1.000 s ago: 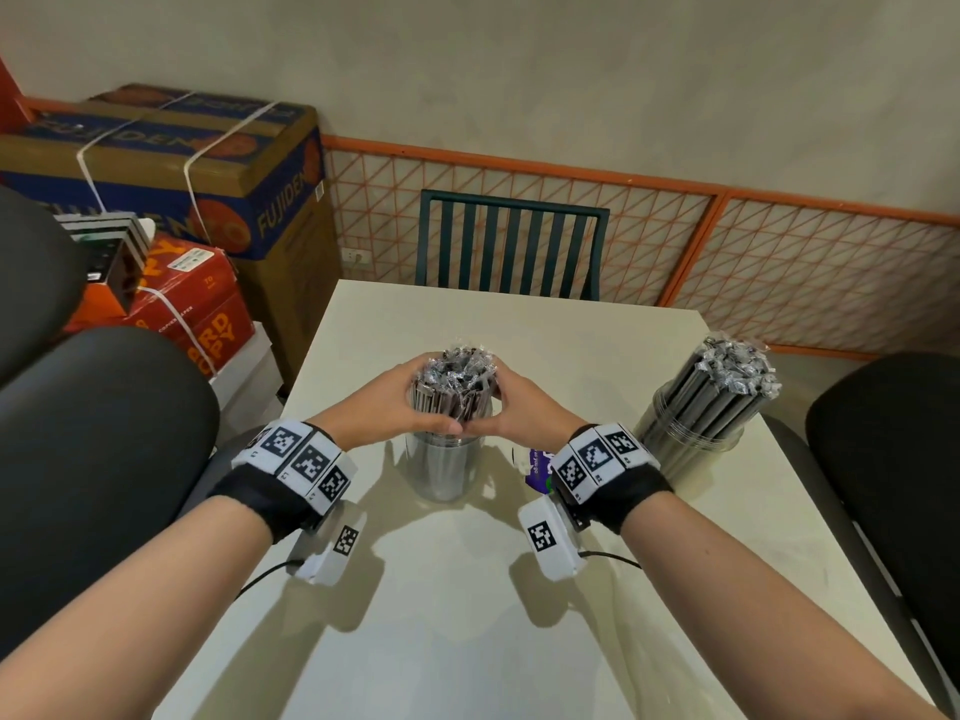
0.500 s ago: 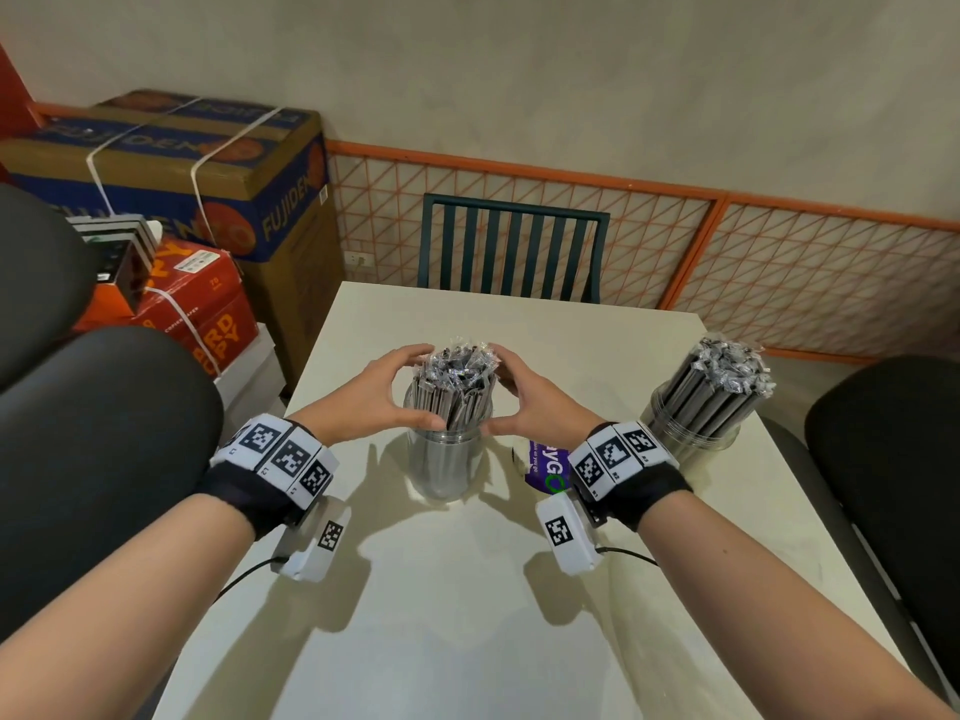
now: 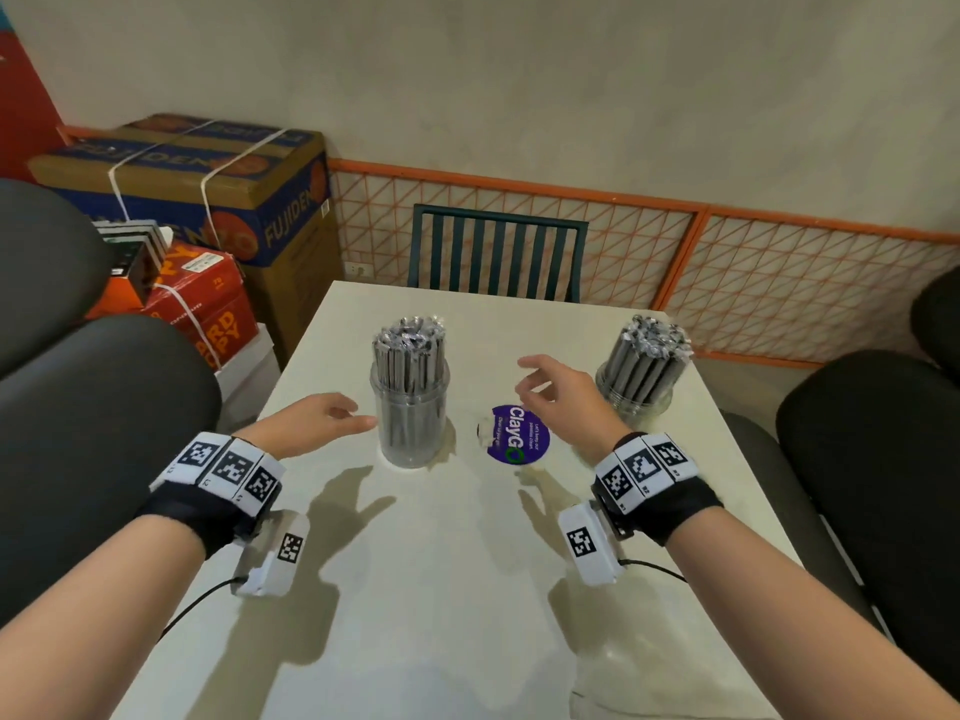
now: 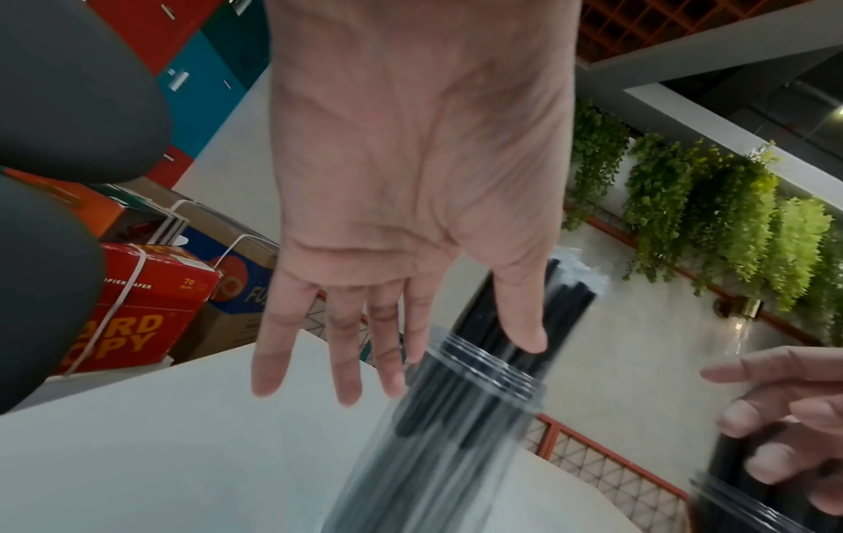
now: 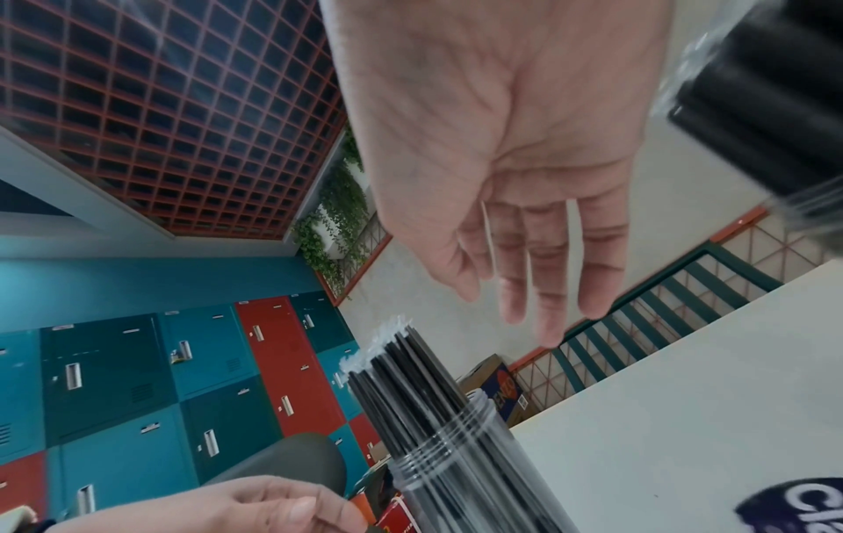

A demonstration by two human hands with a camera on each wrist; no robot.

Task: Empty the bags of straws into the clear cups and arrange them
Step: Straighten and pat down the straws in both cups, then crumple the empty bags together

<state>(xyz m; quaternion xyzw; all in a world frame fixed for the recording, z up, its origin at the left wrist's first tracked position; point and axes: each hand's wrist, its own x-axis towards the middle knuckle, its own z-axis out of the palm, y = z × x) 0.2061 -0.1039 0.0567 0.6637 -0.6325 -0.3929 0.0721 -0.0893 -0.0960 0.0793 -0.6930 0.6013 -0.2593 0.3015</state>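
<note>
Two clear cups stand on the white table [image 3: 426,589], each packed with upright black wrapped straws. The middle cup [image 3: 410,423] [image 4: 438,450] [image 5: 460,479] holds a tight bundle of straws [image 3: 409,350]. The right cup [image 3: 635,389] [image 5: 757,108] stands near the table's right edge with its straws [image 3: 649,350] leaning. My left hand [image 3: 317,420] [image 4: 397,324] hovers just left of the middle cup, fingers straight, holding nothing. My right hand [image 3: 550,387] [image 5: 529,281] floats between the two cups, fingers relaxed and empty.
A round purple ClayGo sticker [image 3: 519,434] lies on the table under my right hand. A green slatted chair [image 3: 496,257] faces the far edge. Black seat backs [image 3: 93,407] [image 3: 872,459] flank both sides. Cardboard boxes [image 3: 208,200] are stacked at the back left.
Both hands let go of the straw bundle in the middle cup and drew apart, the left one down and outward, the right one to the right, uncovering the purple sticker.
</note>
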